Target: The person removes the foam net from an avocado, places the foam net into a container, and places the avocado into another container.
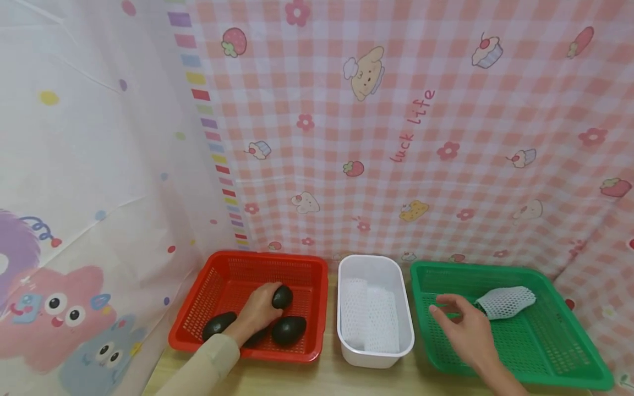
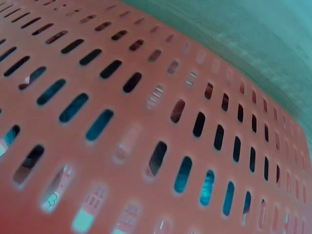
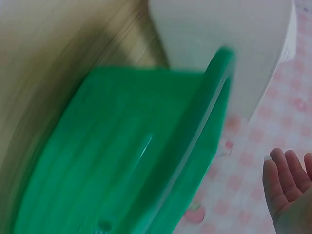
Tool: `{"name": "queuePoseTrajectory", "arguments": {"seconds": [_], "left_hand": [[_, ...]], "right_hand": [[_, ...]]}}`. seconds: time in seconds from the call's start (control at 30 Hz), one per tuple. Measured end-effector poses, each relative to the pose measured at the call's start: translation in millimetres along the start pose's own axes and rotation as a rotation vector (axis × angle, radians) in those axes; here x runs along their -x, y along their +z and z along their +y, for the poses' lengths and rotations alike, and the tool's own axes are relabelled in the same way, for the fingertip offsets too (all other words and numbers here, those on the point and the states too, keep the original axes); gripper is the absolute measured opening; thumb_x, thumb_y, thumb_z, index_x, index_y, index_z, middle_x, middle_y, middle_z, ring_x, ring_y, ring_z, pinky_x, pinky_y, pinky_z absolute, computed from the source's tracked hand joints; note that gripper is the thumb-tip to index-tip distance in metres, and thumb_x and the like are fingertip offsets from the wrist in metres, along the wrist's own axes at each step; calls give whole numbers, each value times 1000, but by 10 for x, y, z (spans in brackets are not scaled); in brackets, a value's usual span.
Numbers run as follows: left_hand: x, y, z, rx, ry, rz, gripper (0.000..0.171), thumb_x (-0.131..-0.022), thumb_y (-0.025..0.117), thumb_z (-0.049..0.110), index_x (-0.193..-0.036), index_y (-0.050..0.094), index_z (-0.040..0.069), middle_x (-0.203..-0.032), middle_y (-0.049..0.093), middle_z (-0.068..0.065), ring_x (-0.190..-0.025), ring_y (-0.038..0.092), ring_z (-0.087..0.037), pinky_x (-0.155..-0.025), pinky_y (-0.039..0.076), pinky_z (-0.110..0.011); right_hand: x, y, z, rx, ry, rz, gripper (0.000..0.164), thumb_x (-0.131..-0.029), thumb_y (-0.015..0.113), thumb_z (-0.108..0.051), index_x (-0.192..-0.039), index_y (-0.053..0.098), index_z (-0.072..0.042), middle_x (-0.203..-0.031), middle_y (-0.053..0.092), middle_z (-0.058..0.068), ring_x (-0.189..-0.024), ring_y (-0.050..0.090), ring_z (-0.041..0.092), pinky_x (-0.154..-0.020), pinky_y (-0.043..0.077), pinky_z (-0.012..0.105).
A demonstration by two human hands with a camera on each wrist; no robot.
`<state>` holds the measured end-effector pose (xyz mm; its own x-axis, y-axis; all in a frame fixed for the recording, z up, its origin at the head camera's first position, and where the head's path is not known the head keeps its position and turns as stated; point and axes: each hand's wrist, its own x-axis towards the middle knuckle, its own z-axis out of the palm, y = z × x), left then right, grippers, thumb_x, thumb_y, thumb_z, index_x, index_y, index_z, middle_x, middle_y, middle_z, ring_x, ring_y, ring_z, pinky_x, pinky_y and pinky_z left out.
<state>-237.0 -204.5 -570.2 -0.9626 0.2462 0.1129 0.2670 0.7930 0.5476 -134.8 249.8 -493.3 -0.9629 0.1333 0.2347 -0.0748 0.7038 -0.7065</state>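
In the head view my left hand [image 1: 257, 311] is inside the red basket [image 1: 313, 352], its fingers gripping a dark avocado [image 1: 282, 297]. Another avocado [image 1: 289, 331] lies just right of that hand, and one more [image 1: 219, 325] sits to the left. Under the wrist, an avocado [image 1: 256, 337] is partly hidden. My right hand [image 1: 465, 330] hovers over the left part of the green basket [image 1: 577, 379] with loosely bent fingers and nothing in them. Beyond its knuckles lies an avocado-sized item in a white foam net sleeve [image 1: 507, 302]. The left wrist view shows mostly basket wall [image 2: 146, 131].
Between the baskets stands a white plastic tub [image 1: 375, 360] with white foam net sleeves [image 1: 369, 316] inside. All three containers rest on a wooden table [image 1: 327, 379]. A pink checked cloth [image 1: 322, 137] hangs right behind them, and a pale printed cloth [image 1: 99, 165] hangs at the left.
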Motion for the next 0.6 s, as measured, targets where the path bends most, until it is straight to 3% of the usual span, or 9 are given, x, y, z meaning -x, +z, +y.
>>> {"name": "queuePoseTrajectory", "arguments": {"seconds": [0.13,0.37,0.6], "left_hand": [[7,30,-10,-12,2,-9,64,-76,88,1,-134,61,-10,-131,64,-27,-122,61,-44,-106,48,-57],[20,49,-14,-3,-31,-26,63,-78,87,2,-135,61,-8,-133,64,-26,-123,61,-43,-107,48,-58],[24,40,1,-1,-27,-37,62,-79,87,1,-135,61,-7,-133,64,-25,-122,61,-42,-107,48,-58]], "right_hand": [[-59,-162,172,53,-14,-29,39,-101,70,-37,-126,68,-7,-112,75,15,-88,72,26,-70,56,33],[-206,-388,433,165,-63,-128,57,-102,67,-44,-138,60,0,-130,65,29,-104,67,49,-77,56,58],[-383,-530,646,263,-90,-200,69,-100,69,-49,-144,53,2,-144,53,33,-113,61,53,-80,52,63]]}}
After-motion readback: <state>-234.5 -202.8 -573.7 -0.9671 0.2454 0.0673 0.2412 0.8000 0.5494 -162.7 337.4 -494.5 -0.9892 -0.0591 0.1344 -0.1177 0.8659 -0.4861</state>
